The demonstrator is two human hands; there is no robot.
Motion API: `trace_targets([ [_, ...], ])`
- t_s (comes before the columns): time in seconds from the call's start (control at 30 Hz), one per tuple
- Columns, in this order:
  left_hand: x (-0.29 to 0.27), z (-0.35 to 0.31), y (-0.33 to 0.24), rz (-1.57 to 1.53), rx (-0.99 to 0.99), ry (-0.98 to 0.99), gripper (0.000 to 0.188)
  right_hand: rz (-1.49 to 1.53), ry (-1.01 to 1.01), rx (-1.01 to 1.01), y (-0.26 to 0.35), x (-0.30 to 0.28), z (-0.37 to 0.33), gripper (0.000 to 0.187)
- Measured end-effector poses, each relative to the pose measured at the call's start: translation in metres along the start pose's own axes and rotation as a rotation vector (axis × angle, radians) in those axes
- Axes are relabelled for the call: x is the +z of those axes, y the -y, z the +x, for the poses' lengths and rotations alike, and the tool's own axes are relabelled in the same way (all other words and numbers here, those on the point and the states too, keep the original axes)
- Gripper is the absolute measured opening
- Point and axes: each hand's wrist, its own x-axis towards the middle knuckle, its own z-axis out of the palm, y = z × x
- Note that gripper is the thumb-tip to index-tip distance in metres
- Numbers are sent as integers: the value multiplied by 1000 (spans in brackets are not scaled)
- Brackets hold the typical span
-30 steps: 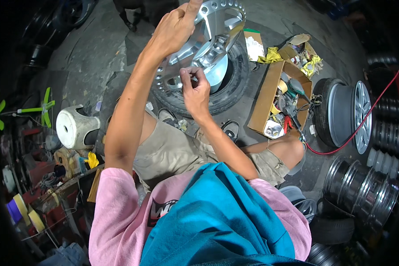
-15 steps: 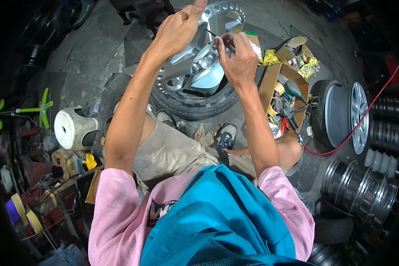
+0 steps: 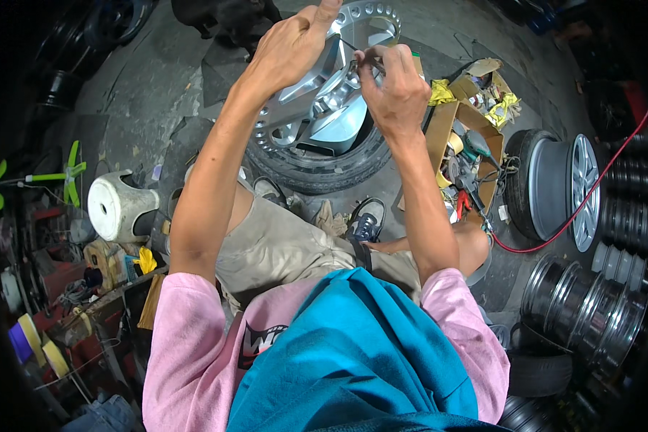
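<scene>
The right hand [image 3: 398, 90] had moved up the shiny wheel [image 3: 331, 97], pinching a thin dark stick [image 3: 347, 45], so it seemed busy higher up. The left hand [image 3: 289, 49] curled; I couldn't tell its grip. The wheel sat over a tire [image 3: 338, 173].

Glossy, smooth metal wheel [image 3: 329, 101]; matt rubber tyre [image 3: 331, 177].
The box [image 3: 439, 135] is dull cardboard, the stool [image 3: 127, 204] scuffed plastic, the floor [image 3: 147, 93] rough and matt, the shirt [image 3: 187, 338] and shorts [image 3: 281, 234] matt cloth.

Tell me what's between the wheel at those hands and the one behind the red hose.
An open cardboard box of tools, shown in the head view.
</scene>
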Motion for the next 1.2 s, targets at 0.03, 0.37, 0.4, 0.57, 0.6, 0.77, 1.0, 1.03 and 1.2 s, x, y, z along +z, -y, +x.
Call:
trace_targets([
  [0.03,0,0,-1,-1,0,0,82,-13,-2,-23,-1,-2,1,20],
  [0.37,-3,-4,-7,15,25,-2,78,79,110,35,-4,4,-12,21],
  [0.4,-3,-3,-8,9,22,11,78,79,110,35,-3,6,-17,21],
  [0.57,-3,-8,-13,2,43,-7,78,131,188,130,5,13,-42,20],
  [0.6,-3,-8,-12,8,40,-16,78,159,196,158,9,12,-42,20],
  [0.77,3,-1,4,14,9,-41,79,200,172,172,9,8,-29,20],
  [1.0,2,-1,-6,16,-2,21,80,298,197,384,30,13,-52,22],
  [1.03,1,-1,-4,17,-5,21,80,399,297,569,36,13,-54,24],
  [1.2,2,-1,1,30,9,-21,80,504,287,692,35,14,-55,29],
])
